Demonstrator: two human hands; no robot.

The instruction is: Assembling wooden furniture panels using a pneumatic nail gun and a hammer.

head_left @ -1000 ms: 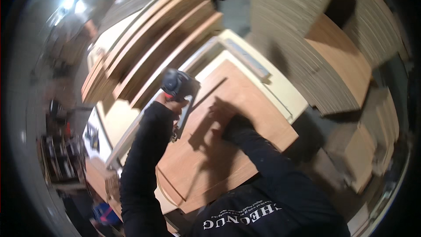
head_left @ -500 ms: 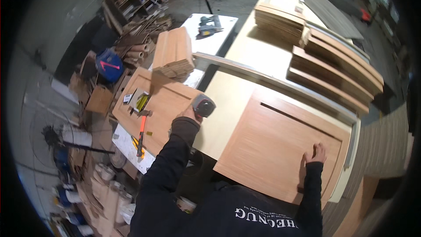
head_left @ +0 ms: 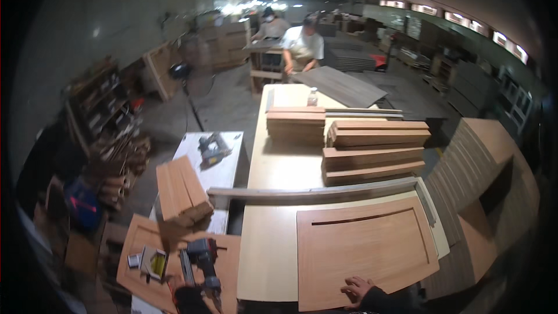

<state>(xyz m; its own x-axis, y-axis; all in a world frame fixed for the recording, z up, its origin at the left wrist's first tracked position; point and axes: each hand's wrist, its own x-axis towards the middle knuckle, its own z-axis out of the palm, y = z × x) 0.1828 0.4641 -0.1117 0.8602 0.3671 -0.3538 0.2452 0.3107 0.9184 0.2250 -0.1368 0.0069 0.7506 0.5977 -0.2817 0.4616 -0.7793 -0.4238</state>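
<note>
My right hand (head_left: 357, 291) rests with fingers spread on a framed wooden panel (head_left: 366, 250), near its front edge. A long dark slot runs along the panel's far side. On another framed wooden panel (head_left: 228, 256) to the left lies a nail gun (head_left: 203, 261), its nose pointing away from me. My left hand (head_left: 176, 286) is just left of the gun's handle, low over that panel, at an orange-handled hammer. Its fingers are blurred and partly hidden by the dark sleeve, so its grip does not show. Beside it sits a small open box with yellow contents (head_left: 154, 263).
A straight wooden rail (head_left: 314, 193) borders the pale worktable (head_left: 267, 256). Beyond stand stacks of wooden strips (head_left: 378, 134); another stack (head_left: 181, 189) stands left. A second nail gun (head_left: 214, 149) lies on a white table (head_left: 231, 145). Two people (head_left: 303, 46) work at the back.
The view has tilted up toward the room. My left hand has let go of the nail gun, now lying on the left panel, and moved beside it. My right hand stays on the panel.
</note>
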